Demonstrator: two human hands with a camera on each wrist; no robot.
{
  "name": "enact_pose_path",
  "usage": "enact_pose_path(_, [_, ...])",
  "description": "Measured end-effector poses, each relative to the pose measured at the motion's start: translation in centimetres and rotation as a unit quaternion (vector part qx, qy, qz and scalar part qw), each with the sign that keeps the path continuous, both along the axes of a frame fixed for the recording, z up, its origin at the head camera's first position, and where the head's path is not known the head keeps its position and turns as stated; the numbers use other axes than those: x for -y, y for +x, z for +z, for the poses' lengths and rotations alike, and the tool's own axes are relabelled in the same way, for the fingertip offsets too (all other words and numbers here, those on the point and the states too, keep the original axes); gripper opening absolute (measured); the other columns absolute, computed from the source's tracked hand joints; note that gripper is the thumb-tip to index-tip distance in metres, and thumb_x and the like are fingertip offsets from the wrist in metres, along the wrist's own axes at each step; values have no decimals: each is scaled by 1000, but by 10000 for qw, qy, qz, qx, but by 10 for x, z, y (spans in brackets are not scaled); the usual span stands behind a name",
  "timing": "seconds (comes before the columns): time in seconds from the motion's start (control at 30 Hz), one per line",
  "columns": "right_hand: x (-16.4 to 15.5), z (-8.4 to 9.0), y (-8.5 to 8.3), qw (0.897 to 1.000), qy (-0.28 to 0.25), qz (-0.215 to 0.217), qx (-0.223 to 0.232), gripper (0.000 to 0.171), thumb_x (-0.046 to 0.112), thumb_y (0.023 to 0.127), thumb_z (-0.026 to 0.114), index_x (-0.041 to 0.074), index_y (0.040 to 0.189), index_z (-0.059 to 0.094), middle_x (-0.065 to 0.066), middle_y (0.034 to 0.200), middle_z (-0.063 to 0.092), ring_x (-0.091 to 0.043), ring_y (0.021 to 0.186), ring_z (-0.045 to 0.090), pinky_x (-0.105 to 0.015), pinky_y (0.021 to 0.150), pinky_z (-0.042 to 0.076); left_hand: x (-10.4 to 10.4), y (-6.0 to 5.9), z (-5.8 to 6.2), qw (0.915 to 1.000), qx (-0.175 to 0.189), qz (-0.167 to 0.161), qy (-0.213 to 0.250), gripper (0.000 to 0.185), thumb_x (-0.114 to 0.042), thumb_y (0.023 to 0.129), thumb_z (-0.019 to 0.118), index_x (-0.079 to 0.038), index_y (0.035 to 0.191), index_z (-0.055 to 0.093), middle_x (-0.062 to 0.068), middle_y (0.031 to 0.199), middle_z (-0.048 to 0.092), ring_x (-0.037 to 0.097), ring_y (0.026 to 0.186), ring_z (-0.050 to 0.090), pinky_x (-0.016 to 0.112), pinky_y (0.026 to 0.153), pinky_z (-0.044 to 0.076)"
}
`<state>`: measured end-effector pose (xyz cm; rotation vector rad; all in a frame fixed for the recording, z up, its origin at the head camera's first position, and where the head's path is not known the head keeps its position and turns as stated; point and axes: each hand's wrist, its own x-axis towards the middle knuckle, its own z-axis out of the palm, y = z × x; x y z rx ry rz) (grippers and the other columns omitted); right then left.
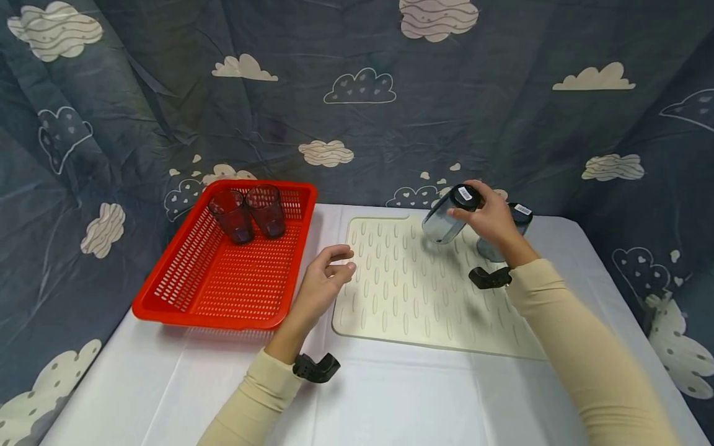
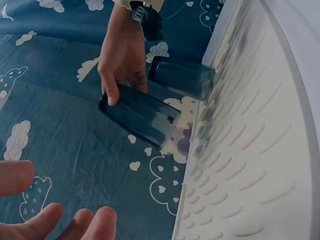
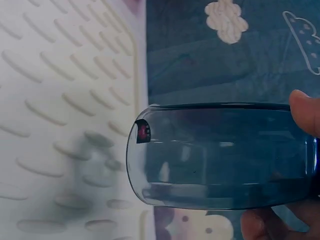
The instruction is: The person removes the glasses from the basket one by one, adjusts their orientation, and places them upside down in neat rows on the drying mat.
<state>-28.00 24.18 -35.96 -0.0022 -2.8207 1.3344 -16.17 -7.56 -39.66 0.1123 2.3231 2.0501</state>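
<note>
My right hand [image 1: 486, 217] grips a smoky blue-grey tumbler [image 1: 447, 215] by its base and holds it tilted above the far part of the cream ribbed drying mat [image 1: 413, 291]. The same tumbler [image 3: 220, 155] fills the right wrist view, its rim pointing left over the mat [image 3: 55, 125]. A second blue-grey tumbler [image 1: 515, 226] stands upside down on the mat just behind that hand. In the left wrist view both tumblers [image 2: 145, 117] [image 2: 182, 79] show beside the mat [image 2: 250, 150]. My left hand [image 1: 326, 279] hovers at the mat's left edge, fingers loosely curled, holding nothing.
A red perforated basket [image 1: 223, 279] sits at the left on the white tablecloth [image 1: 390, 390], with two dark red tumblers [image 1: 231, 215] [image 1: 266, 210] standing at its far end. A cloud-patterned blue curtain [image 1: 357, 93] closes off the back and sides.
</note>
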Motion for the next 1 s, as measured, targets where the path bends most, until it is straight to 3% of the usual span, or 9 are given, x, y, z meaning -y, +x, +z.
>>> enact_pose_path(0.33, [-1,-15,-4,9998,119,75,134,81,24,91,71,14,157,26,-22,156,37,-42,141,41,-59,111,38,-1,1,0,9995,4,-110,-306,41,-19,97,59,-11,136,52,8,136,58,23,111,62,39,92,52])
enact_pose_path(0.67, [3,-31,-12,9993,-36,-114,346,82,19,91,70,6,155,22,-25,155,37,-42,140,41,-57,113,36,-3,1,-2,9996,67,-115,-235,43,-17,95,61,-12,137,52,12,137,58,26,112,62,33,87,49])
enact_pose_path(1.0, [6,-43,-13,9993,-233,-159,238,79,16,91,69,9,155,25,-23,155,38,-41,141,41,-57,113,36,-4,-1,-2,9994,-46,-180,-278,43,-17,96,60,-11,137,52,14,136,59,26,111,62,35,89,51])
